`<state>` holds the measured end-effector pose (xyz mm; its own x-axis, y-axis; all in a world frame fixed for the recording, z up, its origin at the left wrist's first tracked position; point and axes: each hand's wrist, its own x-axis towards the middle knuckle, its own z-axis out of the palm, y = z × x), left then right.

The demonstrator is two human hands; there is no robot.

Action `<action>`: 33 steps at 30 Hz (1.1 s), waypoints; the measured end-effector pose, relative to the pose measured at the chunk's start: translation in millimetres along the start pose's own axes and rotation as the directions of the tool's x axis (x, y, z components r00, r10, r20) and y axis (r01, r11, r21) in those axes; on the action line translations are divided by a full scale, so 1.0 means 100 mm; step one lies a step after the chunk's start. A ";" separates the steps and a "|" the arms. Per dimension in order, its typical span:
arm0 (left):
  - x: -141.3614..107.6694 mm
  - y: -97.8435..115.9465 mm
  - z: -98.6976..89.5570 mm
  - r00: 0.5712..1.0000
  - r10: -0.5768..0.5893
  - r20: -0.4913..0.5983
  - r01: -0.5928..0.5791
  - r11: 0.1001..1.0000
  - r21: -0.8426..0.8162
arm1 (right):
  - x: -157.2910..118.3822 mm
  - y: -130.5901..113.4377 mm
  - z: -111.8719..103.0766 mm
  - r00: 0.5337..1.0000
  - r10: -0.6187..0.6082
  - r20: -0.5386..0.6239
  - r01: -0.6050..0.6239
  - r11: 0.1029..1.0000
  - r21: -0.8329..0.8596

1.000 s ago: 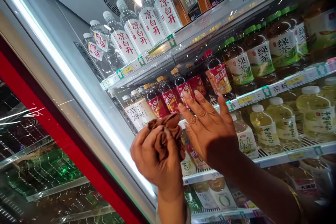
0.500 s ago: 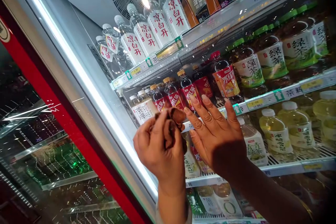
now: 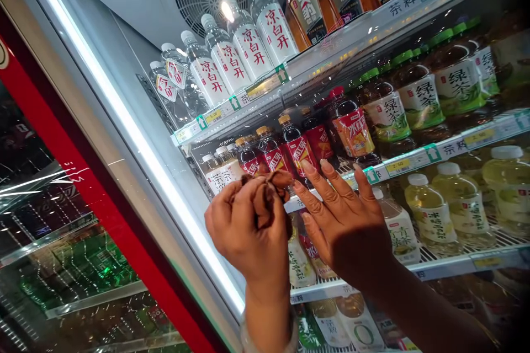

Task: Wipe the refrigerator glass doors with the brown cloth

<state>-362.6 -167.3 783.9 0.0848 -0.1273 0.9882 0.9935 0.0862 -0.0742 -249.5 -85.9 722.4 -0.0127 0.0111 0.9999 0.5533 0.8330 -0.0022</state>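
Observation:
My left hand [image 3: 250,231] is closed around a crumpled brown cloth [image 3: 279,179], which bunches out between the fingers. To its right, my right hand [image 3: 348,218] is held flat, palm forward, with its fingers spread and nothing in it. Its forefinger tip is close to the cloth; whether they touch I cannot tell. Both hands are raised in front of a lit drinks fridge and cover part of its shelves. Red-labelled tea bottles [image 3: 298,149] stand behind the fingertips. Reflections suggest glass in front of the bottles, but contact with it is unclear.
Clear water bottles [image 3: 244,47] and amber bottles [image 3: 306,11] line the upper shelf. Green-capped tea bottles [image 3: 422,96] stand at right, pale yellow drinks [image 3: 434,215] below them. A red door frame [image 3: 95,193] runs diagonally on the left beside a bright light strip [image 3: 136,132].
The view has shifted slightly, so the shelves sit a little differently behind the hands. My left hand has moved slightly left with the cloth; my right hand stays spread in nearly the same place.

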 end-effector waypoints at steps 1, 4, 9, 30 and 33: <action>-0.09 0.04 -0.02 1.000 0.009 0.030 -0.009 1.000 -0.011 | -0.01 0.00 0.00 1.000 -0.002 0.002 0.002 1.000 0.000; -0.61 0.13 -0.17 0.992 0.007 0.127 -0.004 1.000 -0.020 | -0.04 0.01 0.00 1.000 -0.009 0.029 0.009 1.000 0.004; -1.06 0.03 -0.34 0.988 0.004 0.152 -0.006 1.000 0.015 | -0.11 0.02 -0.01 0.997 -0.019 0.081 0.017 1.000 0.016; -0.62 -0.14 -0.28 0.995 -0.075 0.073 0.070 0.995 0.067 | -0.42 -0.08 -0.07 0.996 0.003 0.085 -0.001 1.000 -0.026; -0.46 -0.13 -0.24 0.992 -0.053 0.115 0.047 0.997 0.057 | -0.44 -0.08 -0.08 0.995 -0.014 0.095 0.018 0.999 -0.036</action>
<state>-377.3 -186.6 736.5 0.0225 -0.0174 0.9996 0.9905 0.1363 -0.0199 -247.2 -97.4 678.7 -0.0997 0.0520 0.9937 0.5824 0.8128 0.0159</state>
